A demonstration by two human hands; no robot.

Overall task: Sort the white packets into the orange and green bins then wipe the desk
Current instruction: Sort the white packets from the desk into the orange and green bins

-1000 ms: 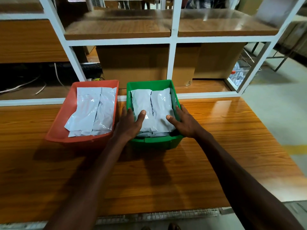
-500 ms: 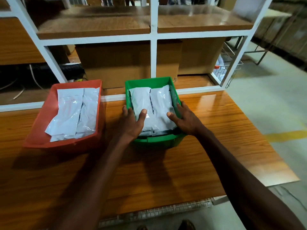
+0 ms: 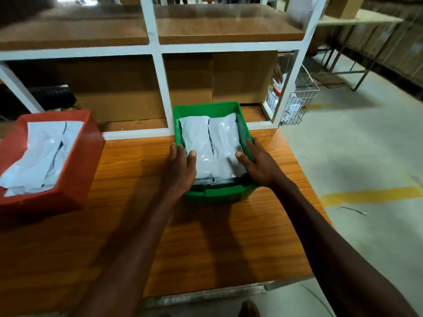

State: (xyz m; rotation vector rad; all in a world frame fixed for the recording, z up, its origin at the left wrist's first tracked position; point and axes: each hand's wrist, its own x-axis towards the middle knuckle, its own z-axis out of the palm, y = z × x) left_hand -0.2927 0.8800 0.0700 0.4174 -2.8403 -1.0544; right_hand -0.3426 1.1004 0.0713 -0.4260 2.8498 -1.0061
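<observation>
Fingers [image 3: 177,149] on one green bin [image 3: 207,107]

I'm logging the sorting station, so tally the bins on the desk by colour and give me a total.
Green bin: 1, held by the left hand and right hand
Orange bin: 1
Total: 2 bins, both holding white packets

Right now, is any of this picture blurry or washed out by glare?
Head view: the orange bin at the left edge is smeared by blur; the green bin and both hands are sharper. A small glare spot sits on a packet; arm shadows darken the desk. Wide-angle bending shows in the shelf posts.
</observation>
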